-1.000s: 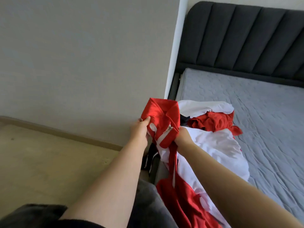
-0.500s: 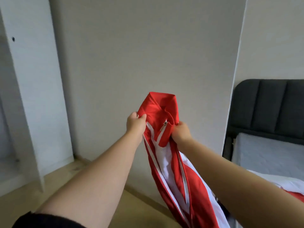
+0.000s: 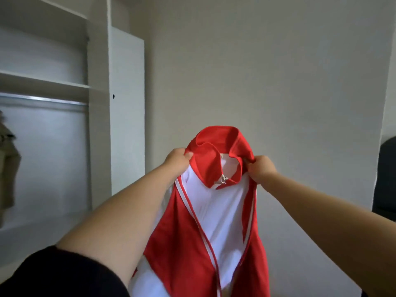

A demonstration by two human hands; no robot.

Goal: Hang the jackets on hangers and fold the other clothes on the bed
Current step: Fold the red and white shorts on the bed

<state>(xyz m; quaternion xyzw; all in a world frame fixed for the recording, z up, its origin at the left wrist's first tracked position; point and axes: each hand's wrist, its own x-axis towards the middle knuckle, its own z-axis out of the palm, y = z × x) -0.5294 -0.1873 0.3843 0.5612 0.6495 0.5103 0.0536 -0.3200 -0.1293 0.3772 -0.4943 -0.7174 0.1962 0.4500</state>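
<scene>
A red and white zip jacket point(image 3: 216, 211) hangs in front of me, held up by its shoulders with the red collar on top and the zipper pull just below it. My left hand point(image 3: 176, 162) grips the jacket's left shoulder beside the collar. My right hand point(image 3: 262, 169) grips the right shoulder. The jacket's body drops straight down out of the frame's bottom edge. No hanger is in view.
An open white wardrobe point(image 3: 98, 103) stands at the left with a shelf and a metal hanging rail point(image 3: 42, 99). A beige garment point(image 3: 7, 168) hangs at its far left edge. The bed's dark headboard point(image 3: 385, 179) shows at the right edge. A plain wall is ahead.
I have lifted the jacket off the bed and turned left, away from the bed and toward the wardrobe. My hands have spread apart, opening the collar out.
</scene>
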